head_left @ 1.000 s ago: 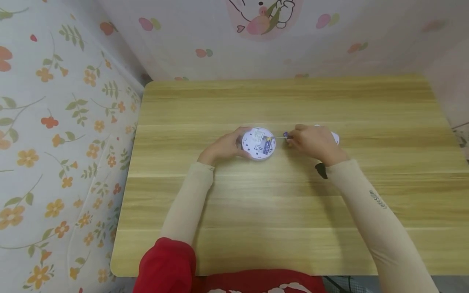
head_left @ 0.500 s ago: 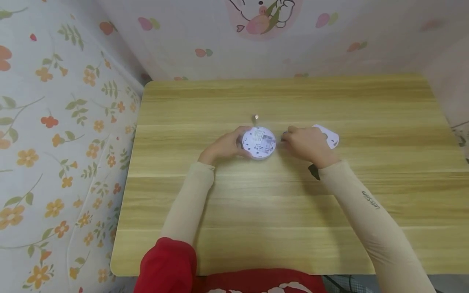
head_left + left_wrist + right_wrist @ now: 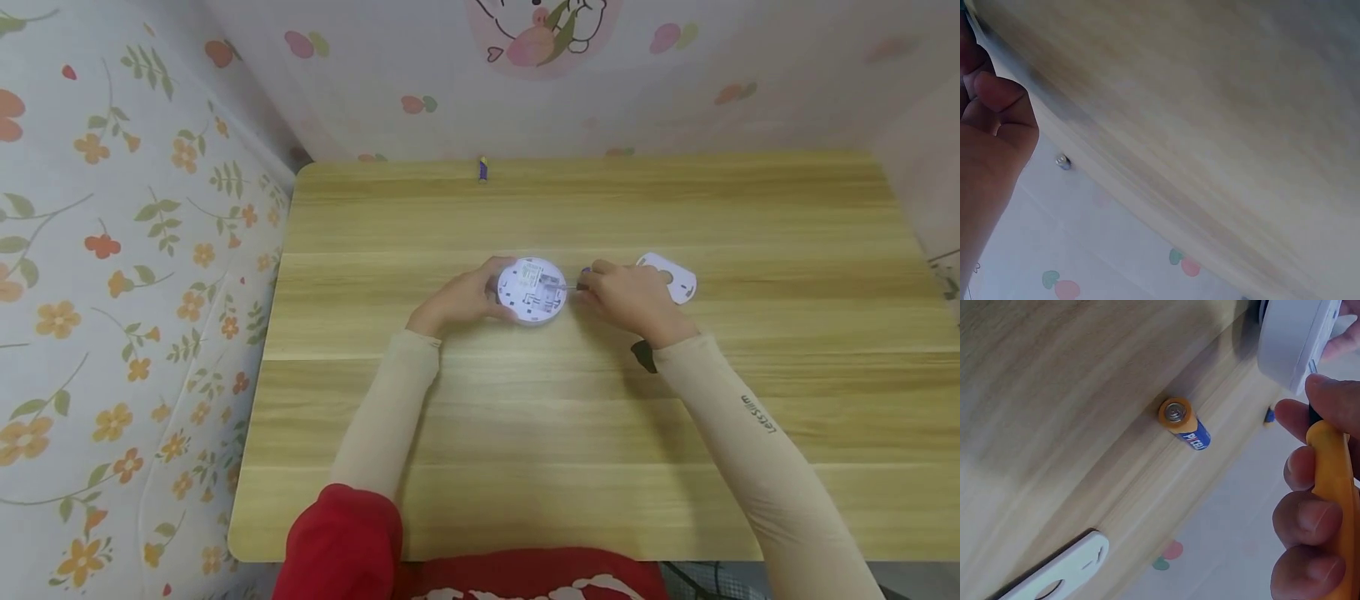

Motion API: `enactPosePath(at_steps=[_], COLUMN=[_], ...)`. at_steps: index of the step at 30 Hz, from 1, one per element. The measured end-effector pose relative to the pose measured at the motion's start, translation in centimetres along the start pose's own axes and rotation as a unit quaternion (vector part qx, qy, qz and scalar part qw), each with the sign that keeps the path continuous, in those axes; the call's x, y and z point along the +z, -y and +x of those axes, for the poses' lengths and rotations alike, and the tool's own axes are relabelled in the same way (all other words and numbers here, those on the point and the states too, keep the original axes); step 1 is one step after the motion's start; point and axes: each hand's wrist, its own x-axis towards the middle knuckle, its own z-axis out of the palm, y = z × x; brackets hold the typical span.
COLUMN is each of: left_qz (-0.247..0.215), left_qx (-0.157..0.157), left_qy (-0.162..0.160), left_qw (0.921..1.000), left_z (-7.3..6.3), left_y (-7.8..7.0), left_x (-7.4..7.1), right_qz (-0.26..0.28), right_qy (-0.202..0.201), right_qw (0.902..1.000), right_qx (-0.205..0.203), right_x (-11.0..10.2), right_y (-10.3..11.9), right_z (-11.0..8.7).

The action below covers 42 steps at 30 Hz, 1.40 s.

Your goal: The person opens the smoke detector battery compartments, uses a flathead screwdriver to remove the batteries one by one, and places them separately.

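A rectangular wooden table [image 3: 525, 417], pale laminate with long straight grain and rounded corners, fills the space between walls hung with soft floral-printed fabric [image 3: 112, 250]. The person seated at its near edge wears a red garment [image 3: 337, 542] and smooth beige sleeves [image 3: 750, 433], the right one printed with small dark lettering.

At the table's centre lies a round white plastic device [image 3: 531, 290], disc-shaped, its open back turned upward to show a paper label and small moulded slots. The left hand [image 3: 461, 298] grips the disc's left rim, fingers curled round its edge. The right hand [image 3: 633, 298] is wrapped round a screwdriver [image 3: 1332, 481] with a smooth orange-yellow handle; its thin metal shaft [image 3: 567, 286] lies level and reaches from the fist onto the disc's open back.

Just beyond the right hand rests a flat white plastic cover plate [image 3: 667, 277], rounded at the corners and pierced by shaped cut-outs, apart from the disc.

In the right wrist view a cylindrical AA battery [image 3: 1184, 422], orange-and-blue wrapped with a bright metal end cap, lies on its side on the wood, between the cover plate [image 3: 1060, 572] and the white body of the disc [image 3: 1294, 340]. A second small battery [image 3: 483, 169], blue and cylindrical, sits at the table's far edge against the wall fabric, well apart from both hands.
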Motion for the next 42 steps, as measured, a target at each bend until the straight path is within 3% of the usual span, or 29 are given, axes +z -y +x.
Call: enactPosePath(at_steps=[8, 13, 15, 19, 20, 22, 29, 33, 36, 42], left_qz=[0.008, -0.022, -0.020, 0.013, 0.021, 0.029, 0.044, 0.055, 0.071, 0.094], left_qx=[0.012, 0.037, 0.055, 0.079, 0.079, 0.078, 0.093, 0.093, 0.088, 0.078], left_qy=[0.003, -0.002, -0.007, -0.025, -0.030, -0.042, -0.053, -0.051, -0.061, -0.061], left_qw=[0.9999, 0.9991, 0.9983, 0.9965, 0.9962, 0.9956, 0.9932, 0.9929, 0.9917, 0.9906], left_z=[0.5, 0.6, 0.5, 0.0, -0.1, -0.3, -0.2, -0.3, -0.6, -1.3], left_y=[-0.5, -0.5, -0.6, -0.9, -1.0, -1.3, -1.8, -1.9, -1.7, -1.6], left_x=[-0.2, 0.3, 0.7, 1.5, 1.7, 1.8, 2.1, 2.2, 2.4, 2.8], right_qz=[0.014, 0.090, 0.165, 0.328, 0.358, 0.383, 0.356, 0.314, 0.295, 0.279], right_qy=[0.000, -0.007, -0.010, -0.008, -0.006, -0.007, -0.014, 0.006, 0.011, 0.022], right_qw=[0.9999, 0.9953, 0.9848, 0.9420, 0.9311, 0.9222, 0.9336, 0.9485, 0.9545, 0.9597], right_qx=[0.009, 0.034, 0.054, 0.071, 0.071, 0.056, 0.040, 0.039, 0.045, 0.028], right_x=[-0.1, 0.9, 1.7, 3.2, 3.5, 3.9, 4.0, 3.8, 4.2, 4.6], right_y=[-0.5, -0.7, -0.5, 0.6, 0.9, 1.3, 1.7, 2.4, 3.1, 3.7], right_z=[-0.3, -1.2, -2.1, -4.0, -4.3, -4.6, -4.6, -4.4, -4.3, -4.2])
